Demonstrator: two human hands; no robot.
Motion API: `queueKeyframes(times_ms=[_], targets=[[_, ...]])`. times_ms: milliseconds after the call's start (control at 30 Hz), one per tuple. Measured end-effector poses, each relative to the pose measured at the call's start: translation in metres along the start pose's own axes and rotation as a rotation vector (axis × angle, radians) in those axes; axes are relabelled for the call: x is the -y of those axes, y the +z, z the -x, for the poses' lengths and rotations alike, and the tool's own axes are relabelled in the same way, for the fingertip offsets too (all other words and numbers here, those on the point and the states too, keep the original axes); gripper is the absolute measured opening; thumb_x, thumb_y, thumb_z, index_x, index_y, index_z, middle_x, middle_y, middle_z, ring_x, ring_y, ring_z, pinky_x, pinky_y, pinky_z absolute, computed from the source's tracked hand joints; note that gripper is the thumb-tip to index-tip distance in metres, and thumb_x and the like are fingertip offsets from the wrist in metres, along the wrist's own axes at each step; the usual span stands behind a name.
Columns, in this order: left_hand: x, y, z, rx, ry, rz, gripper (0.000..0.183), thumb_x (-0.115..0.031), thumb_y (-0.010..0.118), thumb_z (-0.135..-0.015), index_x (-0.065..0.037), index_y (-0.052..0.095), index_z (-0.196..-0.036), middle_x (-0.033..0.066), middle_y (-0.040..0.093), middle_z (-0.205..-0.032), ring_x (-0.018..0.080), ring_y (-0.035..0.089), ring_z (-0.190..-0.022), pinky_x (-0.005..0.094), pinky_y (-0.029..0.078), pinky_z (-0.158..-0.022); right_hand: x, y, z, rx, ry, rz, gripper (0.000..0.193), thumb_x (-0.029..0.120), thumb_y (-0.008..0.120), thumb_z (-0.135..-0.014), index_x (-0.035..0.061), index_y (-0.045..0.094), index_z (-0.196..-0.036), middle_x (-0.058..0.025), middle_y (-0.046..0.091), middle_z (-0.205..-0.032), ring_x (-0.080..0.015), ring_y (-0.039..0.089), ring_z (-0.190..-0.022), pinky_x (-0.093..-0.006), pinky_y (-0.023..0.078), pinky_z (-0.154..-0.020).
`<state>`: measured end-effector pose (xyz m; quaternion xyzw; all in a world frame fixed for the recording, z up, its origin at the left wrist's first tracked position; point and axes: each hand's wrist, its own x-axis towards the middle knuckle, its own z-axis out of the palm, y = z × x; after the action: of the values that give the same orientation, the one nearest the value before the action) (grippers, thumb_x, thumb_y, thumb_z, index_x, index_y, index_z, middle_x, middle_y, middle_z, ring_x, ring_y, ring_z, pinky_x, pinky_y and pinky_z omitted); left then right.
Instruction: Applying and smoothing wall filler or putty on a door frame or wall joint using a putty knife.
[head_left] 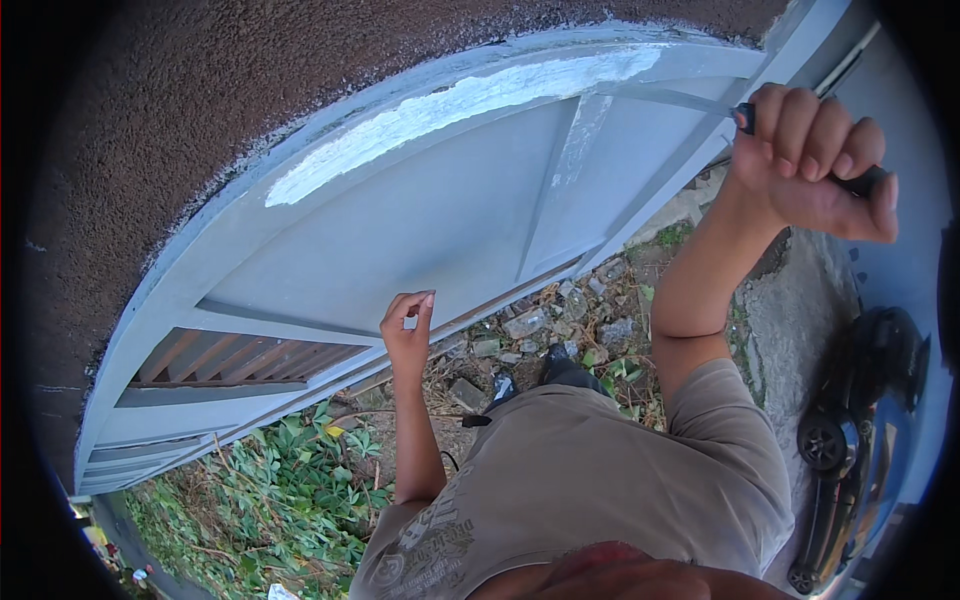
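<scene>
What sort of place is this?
Probably an outdoor yard beside a building: rough dark-brown textured wall along the upper left, green leafy plants on the ground, black wheeled car at lower right.

You have a rough brown wall (200,120) upper left, leafy green plants (295,490) lower left, a black car (838,480) lower right.

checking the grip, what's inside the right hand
The right hand holds a thin-bladed tool: its dark handle shows at both ends; the curled fingers cover its middle.
</scene>
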<state>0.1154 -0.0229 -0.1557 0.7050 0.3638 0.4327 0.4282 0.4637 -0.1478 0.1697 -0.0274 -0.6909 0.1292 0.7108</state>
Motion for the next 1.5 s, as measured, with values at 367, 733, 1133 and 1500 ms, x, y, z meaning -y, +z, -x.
queueKeyframes(times_ms=[367,733,1133,1500], targets=[[0.001,0.003,-0.006,0.041,0.030,-0.014,0.010,-0.008,0.069,-0.095,0.000,0.073,-0.099,0.0035,0.066,-0.086,0.0089,0.058,-0.074,0.0238,0.048,-0.069,-0.006,0.023,0.002,-0.292,0.020,0.113,0.043,0.050,0.038,-0.090,0.0147,0.054,-0.072,0.0004,0.045,-0.051,-0.0130,0.038,-0.039,-0.0281,0.028,-0.039],[0.004,0.003,-0.008,0.035,0.004,0.010,0.011,-0.009,0.071,-0.094,-0.001,0.073,-0.099,0.0059,0.068,-0.086,0.0115,0.060,-0.076,0.0254,0.049,-0.072,-0.020,0.019,0.006,-0.356,-0.035,0.193,0.038,0.045,0.039,-0.089,0.0132,0.050,-0.073,-0.0015,0.043,-0.052,-0.0130,0.037,-0.041,-0.0299,0.033,-0.041],[0.008,-0.003,-0.003,0.025,-0.011,-0.029,0.011,-0.009,0.068,-0.095,-0.001,0.072,-0.101,0.0045,0.067,-0.086,0.0100,0.060,-0.075,0.0245,0.048,-0.070,-0.061,-0.004,0.023,-0.269,0.165,0.130,0.038,0.043,0.038,-0.093,0.0118,0.051,-0.077,-0.0018,0.046,-0.058,-0.0119,0.038,-0.044,-0.0285,0.034,-0.046],[0.009,0.007,-0.004,0.040,0.017,-0.035,0.010,-0.008,0.067,-0.095,0.000,0.071,-0.100,0.0038,0.065,-0.085,0.0091,0.059,-0.072,0.0236,0.047,-0.068,-0.040,0.027,0.004,0.078,0.189,0.275,0.030,0.033,0.042,-0.096,0.0062,0.050,-0.084,-0.0048,0.048,-0.063,-0.0132,0.038,-0.047,-0.0306,0.036,-0.045]])
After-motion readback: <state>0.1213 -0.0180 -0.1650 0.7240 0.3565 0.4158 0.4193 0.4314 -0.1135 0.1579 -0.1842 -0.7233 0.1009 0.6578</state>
